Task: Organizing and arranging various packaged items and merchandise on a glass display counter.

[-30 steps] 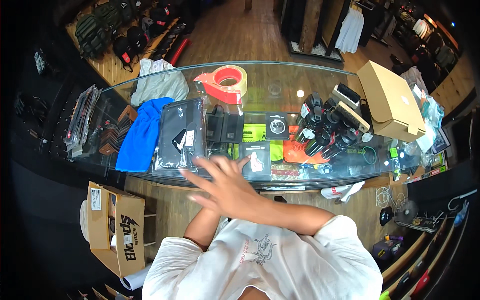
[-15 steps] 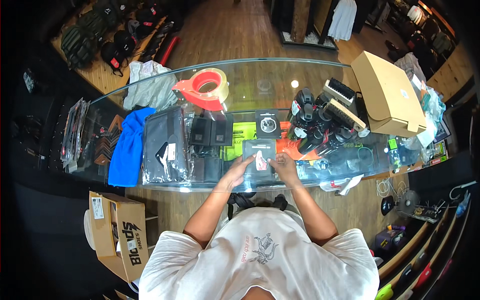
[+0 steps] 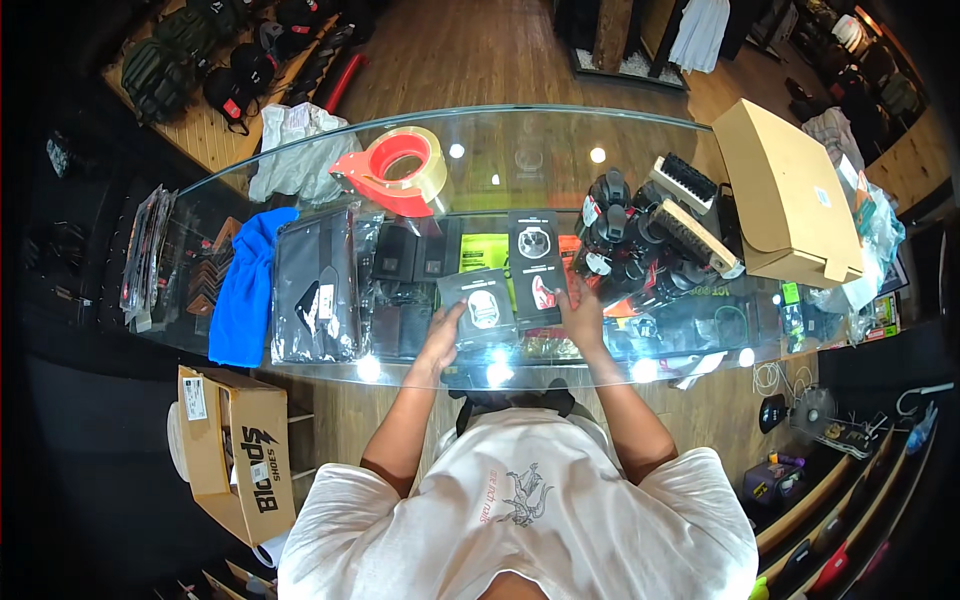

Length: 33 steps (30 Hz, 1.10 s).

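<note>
Black card packaging was seen at the centre of the frame, lying on the glass counter: a smaller dark package was held at its lower left edge by the left hand, fingers closed on it, while the right hand rested with fingers together against the lower right edge of a taller dark package set just above and to the right. The long axis of the taller package ran from the lower frame towards the upper frame, away from the body; the smaller one was tilted slightly leftwards. Each package lay nearer to its own hand. Open glass was left towards the upper centre; the right was crowded by a cluster of black bottles and brushes, the left by a bagged dark item and a blue cloth. A red tape dispenser stood at upper left.
</note>
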Tool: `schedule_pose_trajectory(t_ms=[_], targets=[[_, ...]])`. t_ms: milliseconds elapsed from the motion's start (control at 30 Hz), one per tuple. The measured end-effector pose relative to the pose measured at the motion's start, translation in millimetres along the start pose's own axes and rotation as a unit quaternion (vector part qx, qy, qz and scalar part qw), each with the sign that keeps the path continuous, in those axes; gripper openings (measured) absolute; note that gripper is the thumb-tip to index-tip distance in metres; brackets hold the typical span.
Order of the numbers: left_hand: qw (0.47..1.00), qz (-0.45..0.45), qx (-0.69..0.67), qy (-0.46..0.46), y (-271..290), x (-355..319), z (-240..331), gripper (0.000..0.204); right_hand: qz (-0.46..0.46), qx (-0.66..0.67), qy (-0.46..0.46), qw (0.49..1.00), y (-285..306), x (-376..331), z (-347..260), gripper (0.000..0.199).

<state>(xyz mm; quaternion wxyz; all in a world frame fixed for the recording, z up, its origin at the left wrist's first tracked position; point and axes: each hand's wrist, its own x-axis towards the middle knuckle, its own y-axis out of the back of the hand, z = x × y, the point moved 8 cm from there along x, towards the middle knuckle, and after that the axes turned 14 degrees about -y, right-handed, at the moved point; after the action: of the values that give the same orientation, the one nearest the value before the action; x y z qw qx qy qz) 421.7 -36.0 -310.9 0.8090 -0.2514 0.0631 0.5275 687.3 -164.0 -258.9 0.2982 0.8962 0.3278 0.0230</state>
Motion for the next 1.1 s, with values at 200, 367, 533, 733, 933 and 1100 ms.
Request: schedule_pose_trajectory(t_ms=[200,367,533,733,933,1100], targets=[[0.997,0.027,-0.006,-0.070,8.2,-2.9,30.5,0.047,-0.003,-0.200,0.240,0.950,-23.8,-43.4,-35.2,0.050],[0.998,0.017,-0.032,-0.050,5.5,-8.7,31.5,0.043,-0.099,-0.260,0.142,0.950,-52.3,-25.3,-41.6,0.054],[0.999,0.030,-0.021,-0.039,2.4,-21.5,37.7,0.040,-0.005,-0.297,0.167,0.940,-66.1,18.3,-69.1,0.062],[1.000,0.005,-0.012,-0.022,11.5,-28.0,34.9,0.047,-0.035,-0.339,0.107,0.934,-96.8,42.6,-53.7,0.068],[1.000,0.006,-0.014,-0.011,17.3,-33.8,38.8,0.046,-0.049,-0.322,0.107,0.939,-97.0,55.4,-54.9,0.066],[1.000,0.011,-0.022,0.001,11.9,-38.5,46.2,0.042,-0.047,-0.321,0.108,0.940,-98.6,66.3,-56.9,0.066]])
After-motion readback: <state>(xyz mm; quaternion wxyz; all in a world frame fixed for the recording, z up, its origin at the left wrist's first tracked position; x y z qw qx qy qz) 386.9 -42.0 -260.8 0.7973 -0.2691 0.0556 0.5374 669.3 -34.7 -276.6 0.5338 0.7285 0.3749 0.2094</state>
